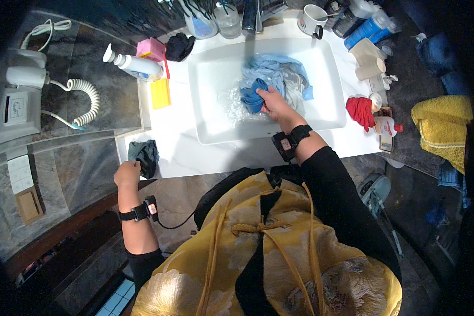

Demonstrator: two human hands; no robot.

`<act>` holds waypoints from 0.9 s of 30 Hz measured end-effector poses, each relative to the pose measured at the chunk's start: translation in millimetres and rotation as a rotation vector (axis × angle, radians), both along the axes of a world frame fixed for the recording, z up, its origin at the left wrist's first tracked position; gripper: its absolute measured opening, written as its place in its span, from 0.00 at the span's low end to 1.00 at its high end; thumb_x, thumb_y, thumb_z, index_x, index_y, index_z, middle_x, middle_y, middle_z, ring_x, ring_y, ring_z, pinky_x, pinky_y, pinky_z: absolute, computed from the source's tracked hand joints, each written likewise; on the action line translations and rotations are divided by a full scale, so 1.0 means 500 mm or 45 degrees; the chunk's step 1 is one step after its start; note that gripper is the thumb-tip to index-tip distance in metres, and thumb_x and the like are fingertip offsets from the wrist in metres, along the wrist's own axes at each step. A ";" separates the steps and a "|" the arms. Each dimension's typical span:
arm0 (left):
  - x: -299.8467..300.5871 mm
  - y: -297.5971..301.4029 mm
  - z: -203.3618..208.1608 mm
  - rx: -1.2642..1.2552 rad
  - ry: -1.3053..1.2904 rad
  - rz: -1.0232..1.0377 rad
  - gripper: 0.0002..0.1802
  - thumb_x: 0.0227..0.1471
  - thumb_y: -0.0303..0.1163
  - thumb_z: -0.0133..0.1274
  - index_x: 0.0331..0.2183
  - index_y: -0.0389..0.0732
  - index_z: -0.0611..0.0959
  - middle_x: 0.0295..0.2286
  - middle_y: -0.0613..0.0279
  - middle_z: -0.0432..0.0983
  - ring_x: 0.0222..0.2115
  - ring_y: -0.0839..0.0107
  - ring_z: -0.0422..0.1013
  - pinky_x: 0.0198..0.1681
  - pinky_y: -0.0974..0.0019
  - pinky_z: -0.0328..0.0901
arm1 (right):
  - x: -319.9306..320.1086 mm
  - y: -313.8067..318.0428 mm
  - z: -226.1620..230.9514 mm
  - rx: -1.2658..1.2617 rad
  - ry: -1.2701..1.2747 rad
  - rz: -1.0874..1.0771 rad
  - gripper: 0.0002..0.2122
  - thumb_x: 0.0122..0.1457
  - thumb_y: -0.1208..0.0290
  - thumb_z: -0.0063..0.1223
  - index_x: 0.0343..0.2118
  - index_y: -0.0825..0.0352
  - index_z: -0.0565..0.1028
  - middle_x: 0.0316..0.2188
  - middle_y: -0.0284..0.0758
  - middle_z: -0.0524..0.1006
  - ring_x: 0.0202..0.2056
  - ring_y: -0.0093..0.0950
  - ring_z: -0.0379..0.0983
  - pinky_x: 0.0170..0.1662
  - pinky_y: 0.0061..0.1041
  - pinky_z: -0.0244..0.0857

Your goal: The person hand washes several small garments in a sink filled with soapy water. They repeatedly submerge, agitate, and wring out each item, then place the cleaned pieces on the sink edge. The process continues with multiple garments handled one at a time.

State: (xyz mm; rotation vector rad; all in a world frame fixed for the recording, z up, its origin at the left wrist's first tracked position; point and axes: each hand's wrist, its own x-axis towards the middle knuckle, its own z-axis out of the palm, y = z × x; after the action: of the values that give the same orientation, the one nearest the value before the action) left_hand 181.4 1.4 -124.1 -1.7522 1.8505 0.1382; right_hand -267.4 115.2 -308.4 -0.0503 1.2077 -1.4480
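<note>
My right hand (275, 105) is closed on a bunched blue cloth (253, 96) over the water in a white rectangular sink (197, 105). Behind and beside it, light blue fabric (273, 68) lies crumpled in the sink, with a greyish-white piece (298, 87) among its folds. Bubbles and ripples show left of the blue cloth. At the front left corner of the counter, my left hand (127, 174) has its fingers curled on the edge of a dark grey-green cloth (144, 157). Its fingertips are partly hidden.
Left of the sink stand a white pump bottle (137, 67), a pink box (150, 49), a yellow cloth (160, 94) and a black bundle (180, 47). A mug (312, 21) and several bottles line the back. To the right are a red cloth (360, 113) and a hanging yellow towel (442, 126).
</note>
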 end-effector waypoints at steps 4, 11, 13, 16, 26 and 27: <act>-0.043 -0.004 0.024 -0.023 -0.087 0.074 0.21 0.47 0.52 0.50 0.34 0.47 0.84 0.36 0.57 0.77 0.38 0.56 0.72 0.42 0.54 0.63 | 0.013 0.001 -0.013 0.424 0.652 0.317 0.16 0.52 0.65 0.54 0.38 0.70 0.68 0.25 0.34 0.72 0.21 0.25 0.68 0.20 0.24 0.61; -0.177 0.018 -0.012 0.395 0.631 -0.208 0.26 0.49 0.48 0.52 0.47 0.44 0.75 0.40 0.49 0.74 0.41 0.54 0.70 0.44 0.59 0.65 | 0.044 0.022 -0.033 0.491 0.852 0.803 0.36 0.43 0.50 0.61 0.50 0.72 0.66 0.40 0.43 0.73 0.39 0.33 0.70 0.44 0.28 0.63; -0.233 0.020 -0.033 0.429 0.766 -0.381 0.25 0.49 0.47 0.52 0.46 0.42 0.76 0.40 0.49 0.74 0.42 0.52 0.70 0.45 0.59 0.64 | 0.052 0.013 -0.013 0.578 0.832 0.685 0.38 0.46 0.48 0.59 0.53 0.73 0.63 0.39 0.42 0.73 0.36 0.30 0.71 0.38 0.26 0.65; -0.327 0.009 -0.076 0.505 0.994 -0.474 0.25 0.49 0.43 0.52 0.46 0.40 0.75 0.42 0.48 0.72 0.44 0.53 0.68 0.47 0.60 0.62 | 0.058 -0.005 0.040 0.487 0.464 0.567 0.37 0.51 0.45 0.54 0.53 0.74 0.62 0.38 0.39 0.74 0.32 0.26 0.73 0.32 0.25 0.69; -0.472 0.027 -0.165 0.583 1.450 -0.544 0.14 0.44 0.38 0.60 0.24 0.40 0.73 0.27 0.61 0.71 0.33 0.69 0.67 0.36 0.68 0.61 | 0.035 0.001 0.182 0.107 0.055 0.518 0.24 0.57 0.49 0.47 0.38 0.71 0.71 0.26 0.31 0.73 0.21 0.20 0.68 0.22 0.18 0.61; -0.467 0.022 -0.161 0.716 1.422 -0.353 0.14 0.44 0.37 0.59 0.23 0.41 0.71 0.24 0.65 0.69 0.29 0.73 0.65 0.33 0.71 0.60 | 0.023 0.003 0.180 0.138 0.085 0.537 0.25 0.57 0.47 0.47 0.39 0.72 0.71 0.27 0.31 0.73 0.21 0.21 0.67 0.22 0.19 0.59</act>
State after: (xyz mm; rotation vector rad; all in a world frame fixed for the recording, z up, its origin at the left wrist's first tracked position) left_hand -52.0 12.3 -204.8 -1.0168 2.3714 1.6082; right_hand -255.6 116.6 -218.4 -0.2651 1.2406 -1.0180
